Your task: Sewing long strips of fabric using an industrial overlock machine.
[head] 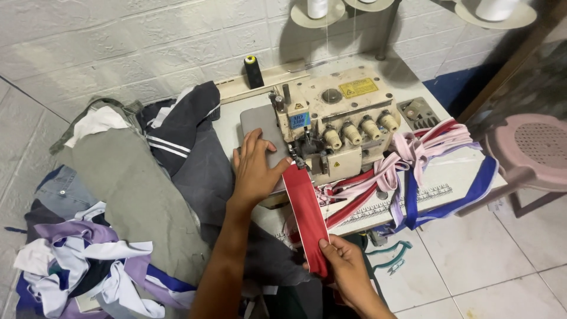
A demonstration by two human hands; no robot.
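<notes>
Feeding the red strip [307, 212] straight mattered: left hand [255, 168] pressed flat at the overlock machine [339, 127], right hand [345, 269] pinched its tail taut.

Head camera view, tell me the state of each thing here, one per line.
Left hand: open, flat on the machine bed.
Right hand: pinching the red strip's near end.
Red strip: taut, fed under the presser foot.
Overlock machine: threaded.
Ribbon bands: tangled heap.
Black thread cone: upright.
</notes>
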